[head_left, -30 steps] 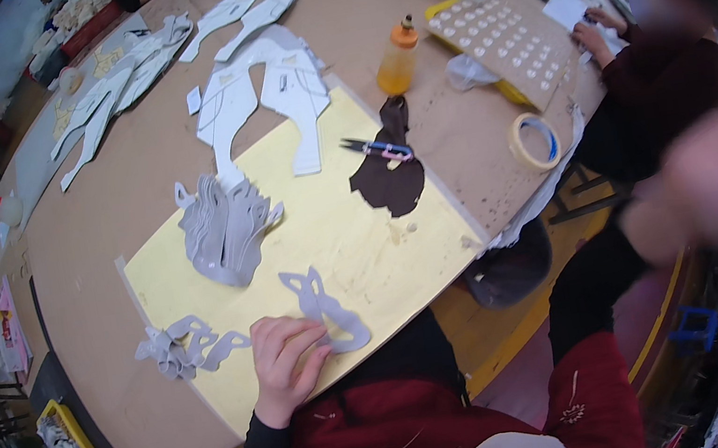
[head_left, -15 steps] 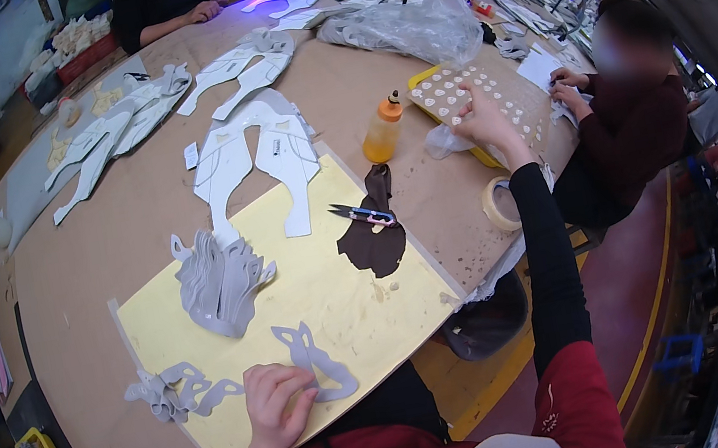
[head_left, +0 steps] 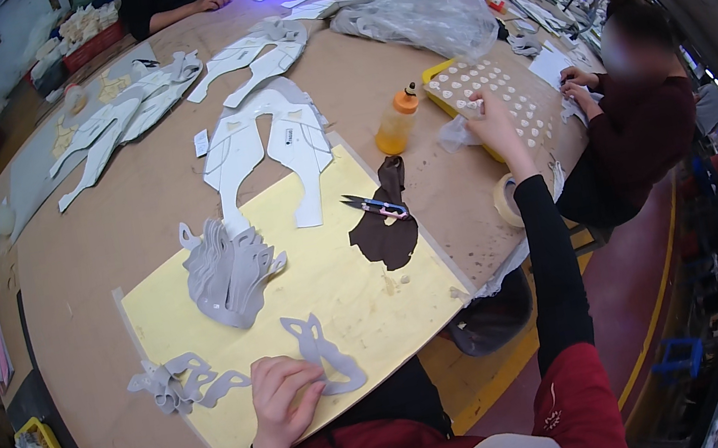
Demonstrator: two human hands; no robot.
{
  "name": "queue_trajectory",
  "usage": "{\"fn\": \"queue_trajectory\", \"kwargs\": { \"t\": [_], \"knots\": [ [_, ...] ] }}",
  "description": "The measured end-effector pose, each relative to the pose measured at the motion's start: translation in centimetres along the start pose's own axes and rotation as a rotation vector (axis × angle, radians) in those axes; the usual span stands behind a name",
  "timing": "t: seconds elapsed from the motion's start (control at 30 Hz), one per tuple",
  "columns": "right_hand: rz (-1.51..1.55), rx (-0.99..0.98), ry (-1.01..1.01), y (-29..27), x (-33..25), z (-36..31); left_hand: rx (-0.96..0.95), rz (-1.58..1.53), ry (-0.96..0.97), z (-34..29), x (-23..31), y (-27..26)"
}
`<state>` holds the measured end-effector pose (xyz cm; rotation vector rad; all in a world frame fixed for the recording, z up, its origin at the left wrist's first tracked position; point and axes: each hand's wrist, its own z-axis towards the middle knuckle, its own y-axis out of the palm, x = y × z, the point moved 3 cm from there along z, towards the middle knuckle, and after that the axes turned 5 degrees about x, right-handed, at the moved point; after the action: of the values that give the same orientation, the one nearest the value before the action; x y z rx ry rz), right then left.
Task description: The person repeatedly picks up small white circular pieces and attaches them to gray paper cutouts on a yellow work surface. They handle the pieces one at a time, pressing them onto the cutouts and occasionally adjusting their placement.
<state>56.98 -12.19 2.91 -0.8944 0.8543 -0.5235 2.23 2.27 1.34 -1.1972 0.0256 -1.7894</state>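
My left hand point(head_left: 282, 402), fingers curled, holds the near left edge of a flat grey cut-out piece point(head_left: 337, 362) on the yellow sheet point(head_left: 310, 270). My right hand point(head_left: 497, 127) is stretched out over the yellow tray point(head_left: 440, 71), its fingertips pinched together. What they hold, if anything, is too small to name. Rows of small pale pieces point(head_left: 487, 81) lie in the tray. Left of my left hand are looser grey cut-outs point(head_left: 179, 384), and beyond them a fanned stack of grey pieces point(head_left: 230, 279).
Thread snips point(head_left: 378, 206) rest on a dark brown scrap point(head_left: 388, 240). An orange-capped glue bottle point(head_left: 397, 121) stands left of the tray, with a tape roll point(head_left: 507, 202) nearer me. White panels point(head_left: 266, 149) lie beyond the sheet. A co-worker point(head_left: 643, 105) sits at the right.
My right hand has turned over the tray, its fingertips now down near the small pale pieces. My left hand stays by the grey cut-out. The whole view has shifted slightly.
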Motion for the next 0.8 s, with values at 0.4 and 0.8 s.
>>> {"fn": "queue_trajectory", "kwargs": {
  "t": [0.4, 0.8],
  "knots": [
    [-0.225, 0.033, 0.017, -0.4, 0.2, 0.3, -0.007, 0.028, -0.022, 0.0, -0.1, 0.2],
    [0.077, 0.161, -0.327, -2.6, -8.1, -6.7, 0.033, 0.050, -0.006, -0.7, -0.5, -0.3]
  ]
}}
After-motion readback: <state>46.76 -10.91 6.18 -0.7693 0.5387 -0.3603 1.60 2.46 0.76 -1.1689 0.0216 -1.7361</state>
